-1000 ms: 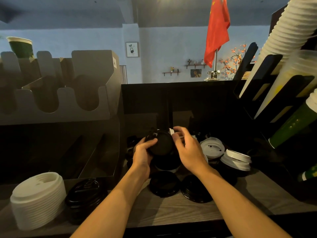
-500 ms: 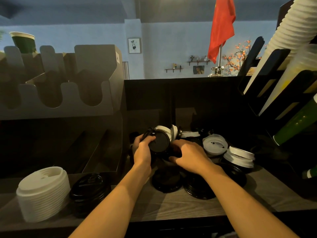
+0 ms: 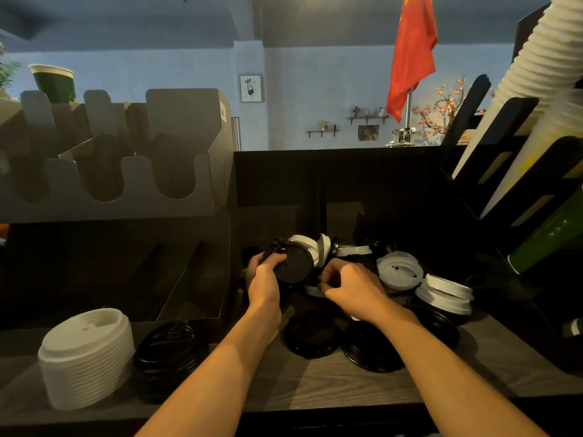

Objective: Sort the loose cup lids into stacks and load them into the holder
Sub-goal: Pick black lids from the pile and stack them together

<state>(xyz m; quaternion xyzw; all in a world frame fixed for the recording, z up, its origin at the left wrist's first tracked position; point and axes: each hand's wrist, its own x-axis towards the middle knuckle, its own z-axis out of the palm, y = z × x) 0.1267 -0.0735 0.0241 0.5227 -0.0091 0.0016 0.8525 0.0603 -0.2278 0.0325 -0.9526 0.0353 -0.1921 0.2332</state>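
Observation:
My left hand (image 3: 264, 280) grips a stack of black lids (image 3: 294, 263), tilted so its flat face points at me. My right hand (image 3: 348, 287) has dropped into the pile of loose lids just right of it, fingers curled and pinching at a dark lid; what it holds is hard to see. Loose white lids (image 3: 399, 270) and a short white stack (image 3: 443, 294) lie to the right. Black lids (image 3: 310, 337) lie on the counter under my wrists. The grey lid holder (image 3: 176, 212) stands at the left, its slots dark.
A tall white lid stack (image 3: 86, 354) and a black lid stack (image 3: 167, 348) stand at the front left on the wooden counter (image 3: 315, 383). A cup dispenser rack (image 3: 517, 171) with white and green cups leans in from the right. A dark back panel closes the rear.
My right hand left the black stack and went down and right into the loose pile. My left hand keeps the black stack, holding it about where it was.

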